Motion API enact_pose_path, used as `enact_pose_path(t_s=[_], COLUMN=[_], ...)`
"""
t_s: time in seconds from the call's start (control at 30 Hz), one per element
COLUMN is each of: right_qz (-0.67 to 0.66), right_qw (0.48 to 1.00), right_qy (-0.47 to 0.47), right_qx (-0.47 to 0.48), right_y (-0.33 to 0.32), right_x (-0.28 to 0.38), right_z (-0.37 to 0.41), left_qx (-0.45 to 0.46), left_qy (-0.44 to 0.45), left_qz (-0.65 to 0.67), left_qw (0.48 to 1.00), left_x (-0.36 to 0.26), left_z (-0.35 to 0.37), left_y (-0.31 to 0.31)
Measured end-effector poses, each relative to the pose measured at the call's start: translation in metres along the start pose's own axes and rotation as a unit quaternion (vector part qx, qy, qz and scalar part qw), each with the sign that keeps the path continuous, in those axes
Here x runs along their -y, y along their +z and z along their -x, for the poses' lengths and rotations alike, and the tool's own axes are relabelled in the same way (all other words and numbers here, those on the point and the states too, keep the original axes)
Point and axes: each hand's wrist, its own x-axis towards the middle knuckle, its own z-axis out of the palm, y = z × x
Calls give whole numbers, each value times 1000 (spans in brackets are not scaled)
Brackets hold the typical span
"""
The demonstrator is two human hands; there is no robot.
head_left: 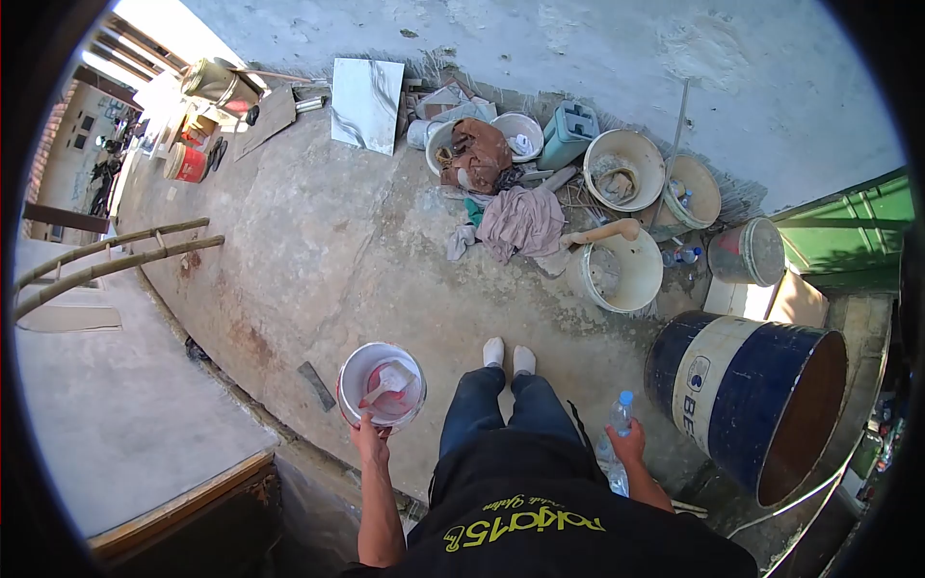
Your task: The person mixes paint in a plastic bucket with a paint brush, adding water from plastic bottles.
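Note:
My left hand [370,439] is closed on the near rim of a small white bucket [416,370], held out in front of me at the left. Pink and white residue coats the inside of the bucket, and a pale flat-bladed tool [393,380] lies in it. On the other side, my right hand [628,445] grips a clear plastic bottle [620,416] with a blue cap, held upright by my right thigh. Another clear bottle [618,476] shows just below that hand, partly hidden by my shirt.
A large blue and white drum [699,376] lies at the right. White buckets [644,275], rags [521,222] and a teal container [567,135] crowd the wall. A marbled tile [367,104] leans there. Bamboo ladder poles [125,260] stick out on the left over a ledge.

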Motion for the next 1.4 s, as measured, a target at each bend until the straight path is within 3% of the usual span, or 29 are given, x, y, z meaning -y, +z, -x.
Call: enact_pose_path(t_s=[0.1,0.23,0.53,0.87,0.97,1.07,1.3,1.4], right_qz=[36,44,20,51,64,97,193,191], right_qw=[998,998,994,973,969,963,952,956], right_qy=[42,47,-97,-223,-238,-247,-226,-202], right_qx=[25,13,-38,-6,15,41,71,92], right_y=[-4,-11,0,104,121,135,167,180], right_x=[-25,-5,173,394,447,489,555,613], right_z=[9,-13,-87,-76,-53,-43,-52,-48], left_qx=[-41,-99,-234,-345,-408,-404,-411,-399], left_qy=[-18,-20,-68,-144,-189,-217,-245,-242], left_qz=[30,75,205,294,255,226,303,342], left_qw=[999,992,948,880,856,859,824,816], left_x=[11,20,53,78,62,50,3,-9], left_z=[-6,0,-62,-135,-145,-161,-217,-257], left_y=[-37,-67,-143,-225,-243,-261,-270,-275])
